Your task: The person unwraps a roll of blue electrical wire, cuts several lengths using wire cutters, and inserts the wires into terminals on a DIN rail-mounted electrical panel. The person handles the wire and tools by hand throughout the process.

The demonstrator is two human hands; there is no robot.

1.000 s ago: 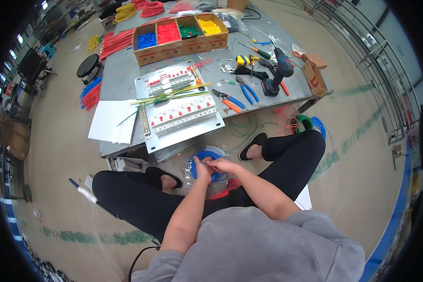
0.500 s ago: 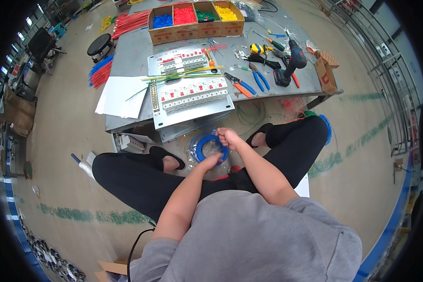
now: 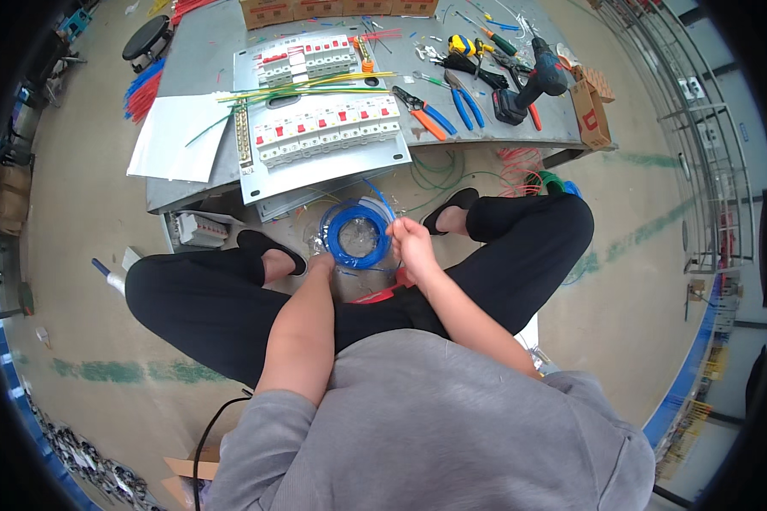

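A coil of blue wire [image 3: 344, 258] in clear plastic wrap lies on the floor between my feet, under the table's near edge. My right hand [image 3: 412, 244] is closed, thumb against fingers, at the coil's right side. It pinches a loose strand of blue wire [image 3: 383, 198] that rises past the coil's upper right. Against the coil's lower left edge is my left hand [image 3: 320, 262]; its fingers are mostly hidden, so their grip does not show. A red object [image 3: 377, 295] lies just in front of my lap.
On the table [image 3: 192, 72] rests a metal panel [image 3: 256, 183] with rows of breakers [image 3: 328, 132]. Cutting pliers [image 3: 464, 100], wire strippers [image 3: 423, 112] and a cordless drill [image 3: 533, 89] lie to its right. A black stool [image 3: 146, 38] stands far left.
My left hand has moved from the coil's lower right to its lower left. The right hand sits farther out from the coil with the strand. The whole view has shifted.
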